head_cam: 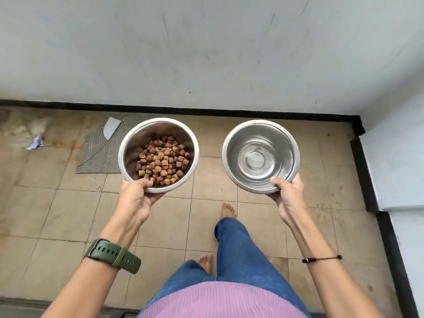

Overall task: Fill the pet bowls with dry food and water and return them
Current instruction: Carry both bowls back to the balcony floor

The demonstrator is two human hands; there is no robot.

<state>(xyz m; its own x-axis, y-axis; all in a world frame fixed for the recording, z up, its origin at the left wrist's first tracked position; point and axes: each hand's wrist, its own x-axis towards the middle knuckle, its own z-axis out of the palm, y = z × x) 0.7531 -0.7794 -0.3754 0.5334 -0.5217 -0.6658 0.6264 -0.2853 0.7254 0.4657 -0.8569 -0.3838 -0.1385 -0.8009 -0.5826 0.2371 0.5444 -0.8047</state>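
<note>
Item 1: steel bowl with dry food (158, 154). Round, polished, held above the floor on the person's left side. Brown and reddish kibble (163, 160) covers the bottom, heaped toward the near side. The left hand (137, 198) has it by the near rim: thumb hooked over the rim and inside the bowl, touching the wall just beside the kibble, the remaining fingers curled beneath the base. Grip closed round the rim, palm turned upward.

Item 2: second steel bowl (260, 156). Same make, held level with the first and well apart from it, on the right side. Whether it holds water I cannot tell with certainty; the inside shows rings and reflections and no food. The right hand (288, 196) takes it at the near rim, thumb laid over the rim's edge, fingers wrapped under the base. Grip closed on the rim.

Item 3: green watch strap (113, 255) on the left wrist; thin beaded cord (321, 258) on the right wrist.

Item 4: grey patterned mat (101, 152) on the tiled floor (68, 214), partly hidden behind the food bowl, one corner folded over. It lies near the black skirting (206, 110) at the foot of the pale wall (206, 53).

Item 5: crumpled scrap (35, 142) on the floor, left of the mat.

Item 6: two bare feet and blue trouser legs (236, 253) below the bowls.
</note>
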